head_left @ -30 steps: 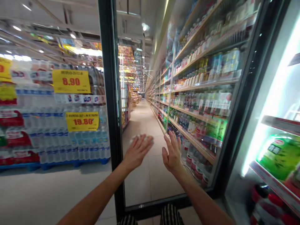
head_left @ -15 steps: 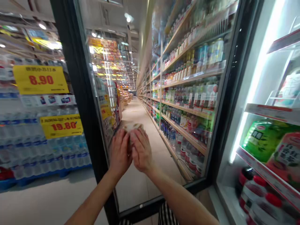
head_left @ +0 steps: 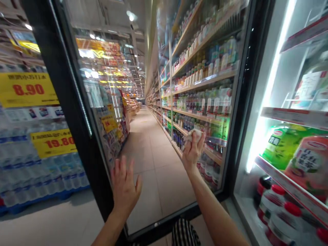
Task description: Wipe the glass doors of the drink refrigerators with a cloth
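Observation:
A glass door (head_left: 143, 191) in a black frame stands open in front of me, with shelves of bottles showing in the glass. My right hand (head_left: 191, 152) holds a crumpled whitish cloth (head_left: 194, 136) against the right half of the pane. Its fingers press over the cloth and hide part of it. My left hand (head_left: 125, 188) is empty, fingers spread and pointing up, near the left edge of the glass. Whether its palm touches the pane I cannot tell.
Right of the door is a lit cooler with a green drink pack (head_left: 284, 143), a pink-orange drink pack (head_left: 309, 167) and red-capped bottles (head_left: 271, 201). Left are stacked water bottles (head_left: 53, 174) under yellow price signs (head_left: 28, 89). The black door frame (head_left: 69, 99) slants between.
My hands were together around the cloth at mid-pane. They have parted: the right moved right with the cloth, while the left let go and opened lower down. The view shifted slightly.

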Tool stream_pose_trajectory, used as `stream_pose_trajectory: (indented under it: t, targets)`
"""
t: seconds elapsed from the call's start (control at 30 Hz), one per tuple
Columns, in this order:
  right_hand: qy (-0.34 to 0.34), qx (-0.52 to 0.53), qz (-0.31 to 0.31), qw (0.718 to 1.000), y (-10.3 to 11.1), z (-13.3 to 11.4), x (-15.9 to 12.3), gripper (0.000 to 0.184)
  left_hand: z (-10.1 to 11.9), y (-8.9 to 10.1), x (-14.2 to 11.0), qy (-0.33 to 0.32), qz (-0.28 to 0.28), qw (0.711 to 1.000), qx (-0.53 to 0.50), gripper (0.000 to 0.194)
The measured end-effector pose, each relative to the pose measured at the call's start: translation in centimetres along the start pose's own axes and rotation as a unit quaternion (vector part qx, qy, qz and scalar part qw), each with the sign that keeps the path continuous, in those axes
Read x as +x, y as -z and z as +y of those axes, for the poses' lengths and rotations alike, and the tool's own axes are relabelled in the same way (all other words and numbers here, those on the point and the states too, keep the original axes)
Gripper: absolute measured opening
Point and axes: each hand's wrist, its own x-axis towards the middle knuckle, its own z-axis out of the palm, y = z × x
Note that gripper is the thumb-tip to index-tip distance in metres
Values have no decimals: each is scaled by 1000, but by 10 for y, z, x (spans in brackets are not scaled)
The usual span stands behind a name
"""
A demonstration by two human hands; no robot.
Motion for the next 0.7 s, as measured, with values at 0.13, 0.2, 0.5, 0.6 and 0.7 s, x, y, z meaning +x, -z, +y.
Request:
stream_pose_trajectory:
  t: [0.13, 0.2, 0.5, 0.6, 0.7]
  targets:
    - [208, 46, -138, 967, 4, -30, -50, 48, 15, -4, -12, 10, -14, 1000, -12, 72]
    - [279, 55, -166, 944, 7, -29, -62, 46, 18, -4, -17, 6, -28, 999, -16, 72]
    - [54, -21, -65, 996, 10, 5, -40, 50, 21, -11, -24, 23, -31, 999, -8, 70]
    - [211, 30, -146, 966, 8, -25, -65, 49, 20, -12, -24, 12, -30, 999, 1, 71]
    - [215, 20, -133, 967, 10, -8, -64, 46, 19, -10, -25, 3, -32, 999, 6, 72]
